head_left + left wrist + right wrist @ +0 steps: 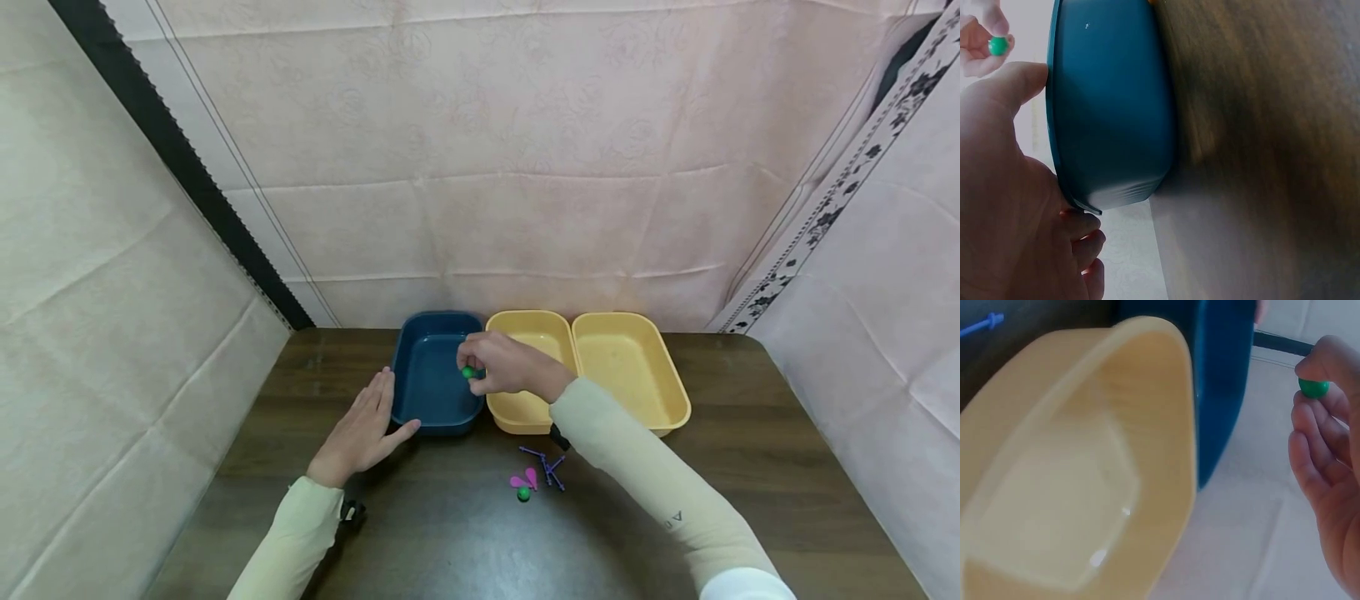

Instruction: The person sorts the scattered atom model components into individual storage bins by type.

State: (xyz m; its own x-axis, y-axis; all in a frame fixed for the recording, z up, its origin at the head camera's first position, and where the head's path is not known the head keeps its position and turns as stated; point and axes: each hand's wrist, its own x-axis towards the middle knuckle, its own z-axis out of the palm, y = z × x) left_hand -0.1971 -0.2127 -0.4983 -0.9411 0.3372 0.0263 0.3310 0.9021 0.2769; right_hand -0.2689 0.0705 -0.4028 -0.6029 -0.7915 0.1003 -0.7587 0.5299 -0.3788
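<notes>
My right hand (pixel 512 363) pinches a small green ball (pixel 468 372) between thumb and fingers, above the right side of a deep blue plastic tub (pixel 429 375). The right wrist view shows the same green ball (pixel 1314 388) at the fingertips, higher than the rims. On the tub's left side lies my left hand (pixel 362 435), its fingers straight along the edge and its thumb spread toward the near corner. Up close in the left wrist view, that thumb touches the blue tub's rim (pixel 1052 119).
Two yellow tubs stand right of the blue one, the middle yellow tub (pixel 517 414) partly behind my right hand and the other yellow tub (pixel 630 367) farther right. In front lie pink teardrop pieces (pixel 532 477), another green ball (pixel 523 494) and several purple sticks (pixel 548 471).
</notes>
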